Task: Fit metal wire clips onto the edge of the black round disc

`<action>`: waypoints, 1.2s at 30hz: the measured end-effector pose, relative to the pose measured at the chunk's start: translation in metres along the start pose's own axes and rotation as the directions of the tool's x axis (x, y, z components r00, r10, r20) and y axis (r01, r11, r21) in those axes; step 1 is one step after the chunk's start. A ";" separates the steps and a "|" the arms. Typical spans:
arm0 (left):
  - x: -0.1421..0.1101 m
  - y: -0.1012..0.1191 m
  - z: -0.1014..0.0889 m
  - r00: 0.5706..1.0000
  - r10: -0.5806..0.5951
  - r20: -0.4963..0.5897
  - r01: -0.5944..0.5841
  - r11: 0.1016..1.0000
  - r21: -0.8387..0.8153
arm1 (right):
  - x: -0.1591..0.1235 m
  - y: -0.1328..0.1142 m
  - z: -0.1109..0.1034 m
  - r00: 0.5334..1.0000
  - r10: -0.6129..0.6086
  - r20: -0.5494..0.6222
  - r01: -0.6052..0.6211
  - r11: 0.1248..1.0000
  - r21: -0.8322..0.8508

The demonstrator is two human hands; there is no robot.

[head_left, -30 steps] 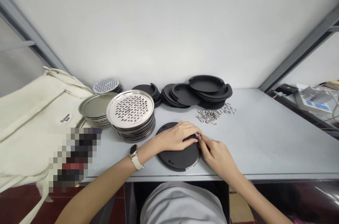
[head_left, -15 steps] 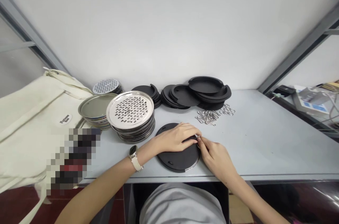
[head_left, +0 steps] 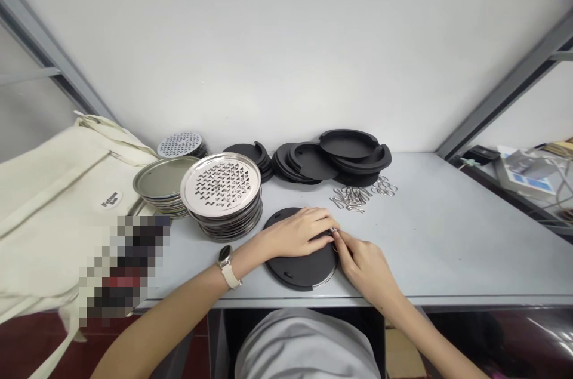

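A black round cover [head_left: 302, 271] lies flat on the table in front of me, a strip of shiny metal rim showing at its lower right edge. My left hand [head_left: 301, 232], with a watch on the wrist, rests across the cover. Its fingers and thumb close in at the cover's right edge. My right hand [head_left: 363, 261] pinches a small metal clip [head_left: 332, 230] there, touching the left fingertips. Most of the clip is hidden by fingers, so whether it is hooked to the cover cannot be seen.
Stacked round metal graters [head_left: 220, 185] stand left of the cover, beside round metal plates [head_left: 163, 179]. More black covers [head_left: 349, 144] are piled near the wall. Metal snap hooks [head_left: 350, 197] and rings [head_left: 384, 186] lie before them. A cream cloth bag [head_left: 58, 188] covers the left end.
Both hands stay at the cover's right edge. The fingertips have shifted very slightly around the small clip; the cover and stacks have not visibly moved.
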State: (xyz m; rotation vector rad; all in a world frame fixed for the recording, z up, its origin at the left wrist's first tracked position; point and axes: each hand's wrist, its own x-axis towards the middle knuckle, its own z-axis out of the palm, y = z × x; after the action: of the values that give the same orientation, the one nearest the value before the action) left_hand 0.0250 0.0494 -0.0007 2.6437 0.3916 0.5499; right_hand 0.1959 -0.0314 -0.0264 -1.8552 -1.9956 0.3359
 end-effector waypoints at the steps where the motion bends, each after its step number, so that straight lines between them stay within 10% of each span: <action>1: 0.000 -0.001 0.000 1.000 0.002 0.001 -0.002 1.000 0.000 | 0.000 0.000 0.000 1.000 -0.003 0.004 0.003 1.000 0.001; 36: -0.002 -0.003 0.001 0.999 -0.040 -0.020 0.041 0.998 0.056 | 0.001 0.003 -0.007 0.999 -0.035 0.011 0.034 0.995 0.090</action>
State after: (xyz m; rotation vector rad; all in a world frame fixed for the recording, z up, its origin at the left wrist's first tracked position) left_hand 0.0235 0.0507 -0.0030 2.6798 0.4714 0.5591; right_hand 0.2013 -0.0308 -0.0215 -1.7663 -1.9844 0.4213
